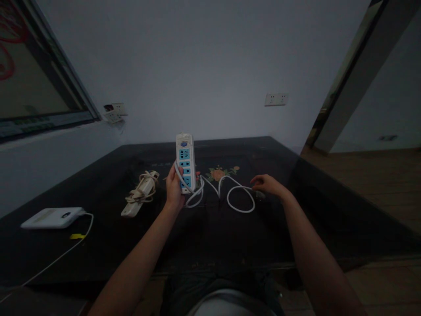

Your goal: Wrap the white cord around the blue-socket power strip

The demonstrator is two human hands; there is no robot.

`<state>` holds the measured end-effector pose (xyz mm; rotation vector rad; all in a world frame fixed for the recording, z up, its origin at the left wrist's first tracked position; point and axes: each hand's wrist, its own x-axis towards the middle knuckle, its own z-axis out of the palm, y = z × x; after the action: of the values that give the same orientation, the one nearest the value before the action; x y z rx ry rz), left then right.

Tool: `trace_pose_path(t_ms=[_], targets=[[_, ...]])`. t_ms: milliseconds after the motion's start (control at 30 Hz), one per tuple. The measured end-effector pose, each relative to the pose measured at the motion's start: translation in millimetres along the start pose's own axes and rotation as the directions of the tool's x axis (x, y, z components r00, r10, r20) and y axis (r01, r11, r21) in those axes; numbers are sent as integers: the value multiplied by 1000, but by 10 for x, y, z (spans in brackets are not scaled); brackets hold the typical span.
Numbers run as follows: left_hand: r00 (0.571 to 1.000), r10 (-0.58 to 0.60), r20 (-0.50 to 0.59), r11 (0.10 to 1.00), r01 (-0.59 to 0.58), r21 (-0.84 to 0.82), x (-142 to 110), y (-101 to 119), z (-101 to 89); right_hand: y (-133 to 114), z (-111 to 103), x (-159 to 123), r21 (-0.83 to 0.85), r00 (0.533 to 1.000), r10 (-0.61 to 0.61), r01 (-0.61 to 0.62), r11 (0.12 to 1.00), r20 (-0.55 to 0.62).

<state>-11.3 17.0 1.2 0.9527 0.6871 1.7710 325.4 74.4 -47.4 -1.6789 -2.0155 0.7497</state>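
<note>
Left forearm (141, 254) extends to the left hand (175, 191), closed around the upright power strip (184, 154); right of the strip, the right hand (268, 183) is half open beside the cord (241, 211), grip indeterminable.

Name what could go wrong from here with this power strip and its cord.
The white cord lies in loose loops and might knot if pulled by the right hand nearby. The blue-socketed power strip, raised in the left hand alone, could slip from that grip onto the dark table.
</note>
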Motion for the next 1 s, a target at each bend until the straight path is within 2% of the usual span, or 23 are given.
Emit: trace_pose_path(t_ms=[233, 300, 367, 433, 533, 633, 733, 800, 867, 1000], targets=[[1000, -7, -3, 1000, 7, 3, 12, -12, -12, -77, 37, -43, -8, 996, 20, -20, 1000, 92], [1000, -2, -10, 1000, 2, 14, 13, -10, -14, -141, 20, -105, 64, 988, -12, 2, 998, 154], [1000, 1, -12, 1000, 0, 21, 12, -8, -13, -219, -13, -177, 219, 971, -76, 26, 975, 227], [1000, -1, -10, 1000, 1, 31, 9, -8, -10, -296, -39, -232, 401, 956, -127, 12, 916, 263], [1000, -7, -7, 999, 8, 41, 5, -12, -5, -381, -26, -248, 595, 959, -98, -83, 800, 266], [1000, -16, -1, 999, 16, 38, 5, -22, -4, -448, 27, -222, 702, 961, -58, -156, 695, 271], [1000, -25, 18, 999, 25, 33, -5, -34, 3, -568, 78, -246, 783, 957, -146, -111, 612, 249], [999, -33, 34, 999, 32, 31, -23, -41, 20, -693, 123, -297, 813, 931, -264, -56, 579, 252], [998, -51, 40, 998, 50, 26, -52, -49, 44, -835, 200, -355, 819, 881, -380, -14, 574, 282], [995, -100, 24, 995, 99, 26, -108, -73, 90, -1057, 462, -423, 823, 786, -518, 20, 567, 338]])
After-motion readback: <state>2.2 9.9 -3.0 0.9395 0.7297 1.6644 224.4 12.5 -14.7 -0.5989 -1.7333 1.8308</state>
